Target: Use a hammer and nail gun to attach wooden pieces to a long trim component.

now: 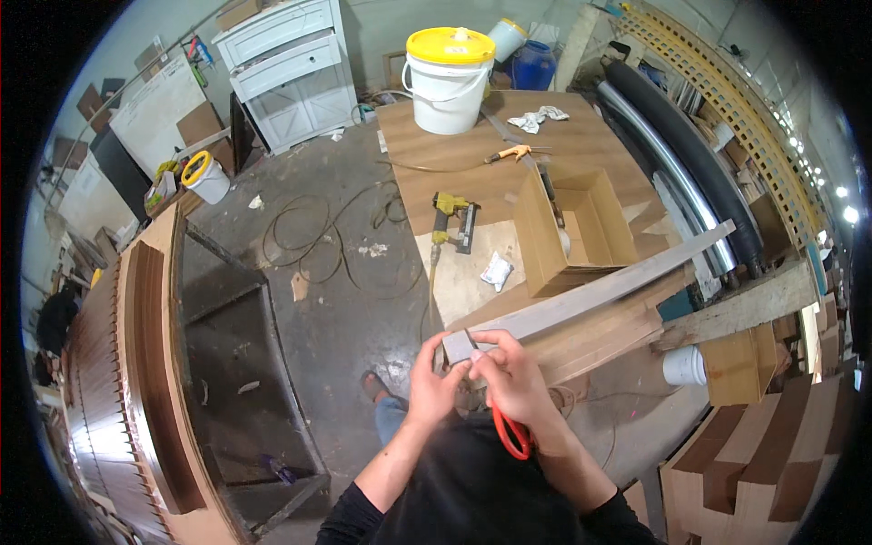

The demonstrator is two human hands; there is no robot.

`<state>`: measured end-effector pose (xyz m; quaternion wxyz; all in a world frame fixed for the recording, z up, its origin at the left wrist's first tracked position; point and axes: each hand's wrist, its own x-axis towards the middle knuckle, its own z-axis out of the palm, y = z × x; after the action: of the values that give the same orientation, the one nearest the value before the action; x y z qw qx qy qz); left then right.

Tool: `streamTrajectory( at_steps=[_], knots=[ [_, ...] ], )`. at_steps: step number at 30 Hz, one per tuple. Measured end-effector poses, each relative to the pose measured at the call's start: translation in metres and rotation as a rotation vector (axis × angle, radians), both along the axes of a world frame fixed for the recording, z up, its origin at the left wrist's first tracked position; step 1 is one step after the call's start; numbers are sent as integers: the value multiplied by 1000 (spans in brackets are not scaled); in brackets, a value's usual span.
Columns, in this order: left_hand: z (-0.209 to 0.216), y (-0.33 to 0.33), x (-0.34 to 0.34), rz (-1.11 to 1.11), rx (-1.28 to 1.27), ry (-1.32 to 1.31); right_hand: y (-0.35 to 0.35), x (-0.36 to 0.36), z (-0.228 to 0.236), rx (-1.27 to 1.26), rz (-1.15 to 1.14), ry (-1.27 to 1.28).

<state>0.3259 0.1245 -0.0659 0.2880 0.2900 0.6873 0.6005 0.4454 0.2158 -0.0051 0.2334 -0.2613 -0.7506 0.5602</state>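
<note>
1. A long grey strip of board [590,295] is held by its near end with both hands, right at the front edge of the plywood worktop [472,154]. From there the strip runs up and to the right across the worktop's near right corner.
2. The left hand [431,386] is closed on the strip's end from below and the left side, fingers curled in against it.
3. The right hand [513,377] is closed over the same end from above, thumb and fingertips pinched together at the strip's corner. What's being pinched there is too small to be made out.
4. Something with a red-orange loop handle [515,436] is seen hanging by the right wrist; can't be told exactly what it is.
5. An open cardboard box [577,227] is sat just behind the strip, toward the worktop's right edge.
6. A yellow nail gun [451,222] is laid near the middle of the worktop, with a small white packet [497,271] in front of it.
7. A white bucket with a yellow lid [449,80] is stood at the far edge, with a crumpled rag [538,118] to its right.
8. A curved wooden piece [145,363] is seen on the floor at the left, well apart from the hands.
</note>
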Motion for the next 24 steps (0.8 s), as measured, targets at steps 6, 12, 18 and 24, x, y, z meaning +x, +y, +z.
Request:
streamTrajectory(
  at_steps=[6, 12, 18, 24],
  knots=[
    [-14, -4, 1, 27, 20, -55, -11, -11, 4, -372, -70, -195],
    [-27, 9, 10, 51, 95, -80, -73, -19, -34, -146, 515, 101],
    [-53, -10, -1, 42, 448, -765, -17, -30, 28, -387, 248, -64],
    [-5, -1, 0, 13, -63, -113, -3, -10, 16, -481, -17, -55]
  ],
)
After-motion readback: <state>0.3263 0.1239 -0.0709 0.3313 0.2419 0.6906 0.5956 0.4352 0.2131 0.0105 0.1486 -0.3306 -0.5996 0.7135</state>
